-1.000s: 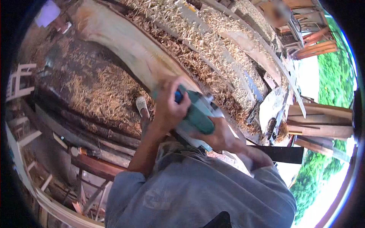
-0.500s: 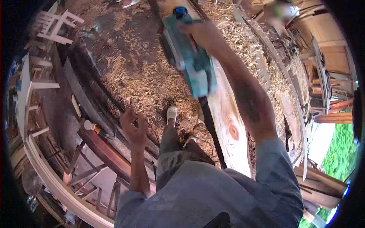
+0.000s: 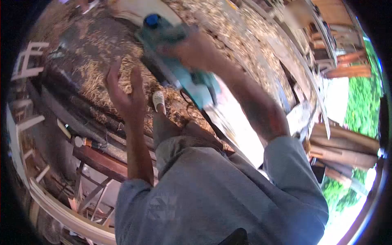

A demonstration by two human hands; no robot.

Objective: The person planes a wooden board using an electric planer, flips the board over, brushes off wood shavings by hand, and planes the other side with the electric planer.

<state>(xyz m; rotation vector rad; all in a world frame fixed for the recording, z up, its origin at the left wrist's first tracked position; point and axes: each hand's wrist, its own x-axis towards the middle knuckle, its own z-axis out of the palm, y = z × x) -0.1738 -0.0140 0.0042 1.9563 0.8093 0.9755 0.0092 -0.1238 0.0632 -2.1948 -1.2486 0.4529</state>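
My right hand (image 3: 185,49) is closed around the handle of a teal electric hand planer (image 3: 155,37) with a blue front knob (image 3: 152,20). Motion blurs both of them. The planer lies along a pale, thick wooden plank (image 3: 241,126); whether its sole touches the wood is hidden. To the left, my left hand (image 3: 126,92) hangs in the air with thumb and fingers apart, holding nothing. A dark cord or strip (image 3: 214,126) runs from the planer's rear along the plank's left edge.
Wood shavings (image 3: 96,79) cover the floor. A reddish-brown board (image 3: 100,161) and a mallet-like tool (image 3: 83,142) lie at the left, near pale wooden frames (image 3: 30,61). Stacked boards (image 3: 343,143) stand at the right. Another person's foot (image 3: 87,6) shows at the top left.
My view has turned and shifted. The planer, still in my right hand, appears further left in view. My left hand has risen, its fingers spreading wider.
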